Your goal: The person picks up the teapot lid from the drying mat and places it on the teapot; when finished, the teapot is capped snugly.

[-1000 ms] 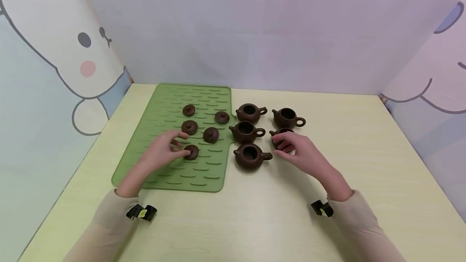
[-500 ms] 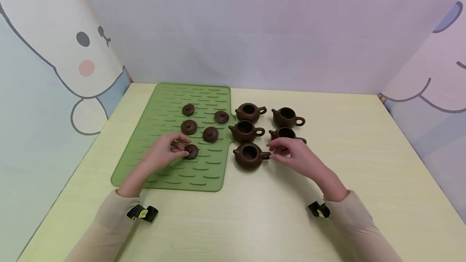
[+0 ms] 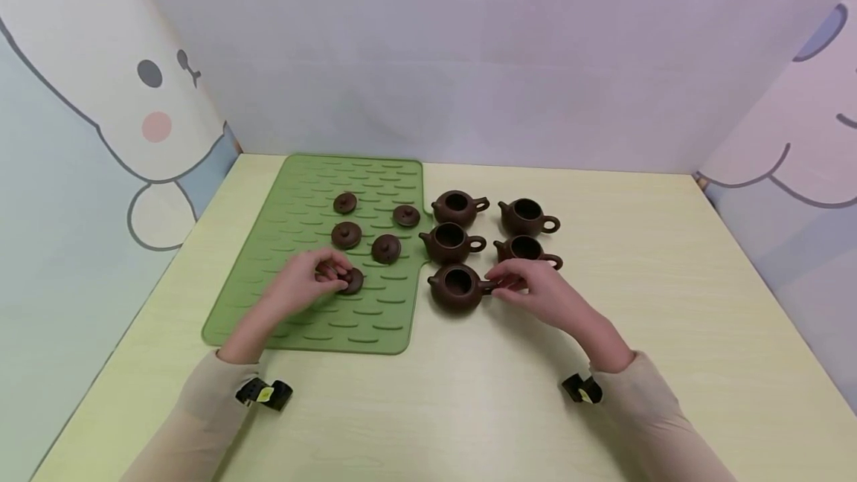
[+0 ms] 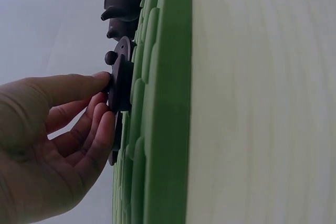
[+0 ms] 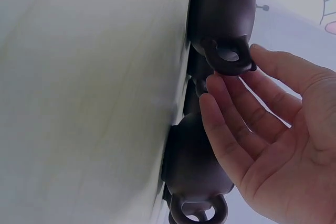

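On the green mat (image 3: 375, 333), the small dark brown teapot lid (image 3: 355, 282) nearest the front is pinched at its knob by my left hand (image 3: 304, 283). In the left wrist view, thumb and fingertips cover the knob of that lid (image 4: 123, 85). My right hand (image 3: 542, 290) has thumb and fingers around the handle of the front dark brown teapot (image 3: 454, 290), which stands lidless on the table. The right wrist view shows the thumb at one side of the handle (image 5: 229, 66) and the fingers at the other.
Behind the front teapot stand two more open teapots, a middle one (image 3: 447, 244) and a back one (image 3: 457, 208). Another pair, the far teapot (image 3: 524, 217) and the near one (image 3: 522, 249), sits to their right. Several other lids (image 3: 386, 248) lie on the mat. Walls enclose the table (image 3: 455, 407).
My right hand has moved left and slightly forward from beside the right-hand teapots to the front teapot's handle, and now grips it. The left fingers have closed in on the lid's knob.
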